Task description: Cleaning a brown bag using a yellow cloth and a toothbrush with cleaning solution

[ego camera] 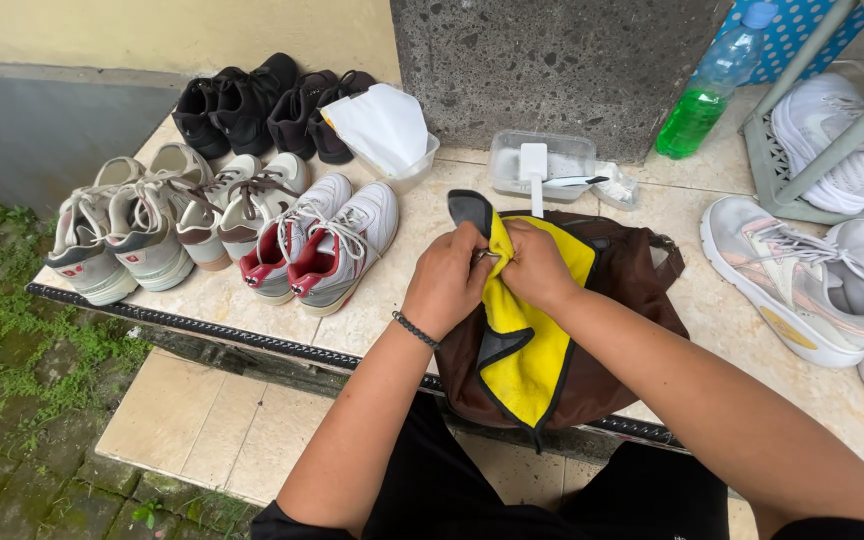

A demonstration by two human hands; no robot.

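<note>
A tiled ledge [422, 240] carries everything here, serving as the tabletop. The largest thing on it is a brown bag [612, 330], lying directly beneath the fingers and hanging a little over the ledge's near edge. Draped over the bag is a yellow cloth [532, 350] with a dark border; its upper end rises to the fingers and its lower end trails down toward the person's lap.

The left hand [444, 282] and the right hand [534, 265] meet above the bag, knuckles almost touching. The fingers of both hands are closed narrow, pinching the cloth's top edge together with a small part of the bag that is too hidden to tell. A beaded bracelet [415, 329] sits on the left wrist.

Well to the left of the fingers stand pairs of sneakers: a white and red pair [324, 243] nearest, then grey and brown ones [152, 225], with black shoes [252, 100] behind them. To the right of the fingers lies a pale sneaker [802, 280]. Just beyond the fingers sits a clear plastic tray [542, 165] holding a white brush, and beyond them to the left a tub with a white cloth [384, 130]. Far beyond them to the right leans a bottle of green liquid [704, 95].
</note>
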